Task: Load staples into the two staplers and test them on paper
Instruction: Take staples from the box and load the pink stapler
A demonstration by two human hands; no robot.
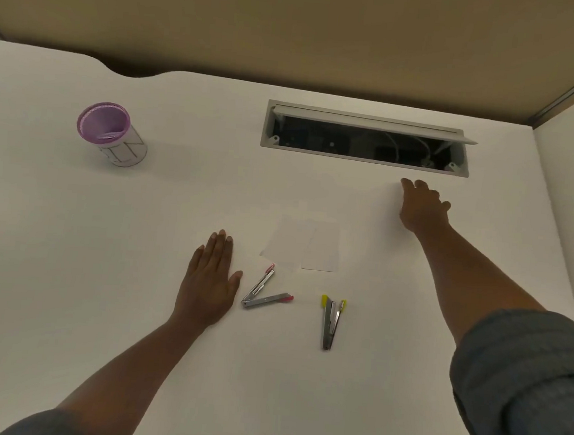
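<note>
Two small metal staplers lie on the white desk (68, 268). The pink-tipped stapler (263, 292) is swung wide open in a V. The yellow-tipped stapler (331, 320) lies to its right, only slightly open. Just beyond them rest two overlapping pieces of white paper (305, 244). My left hand (210, 280) lies flat on the desk, palm down, right beside the pink-tipped stapler without touching it. My right hand (422, 205) is stretched out far to the right, fingers spread on the desk just short of the open cable hatch, holding nothing that I can see.
An open cable hatch (365, 137) with its lid raised is cut into the desk at the back right. A purple-rimmed pen cup (113, 133) stands at the back left. A beige partition rises behind the desk, and a white side panel bounds the right.
</note>
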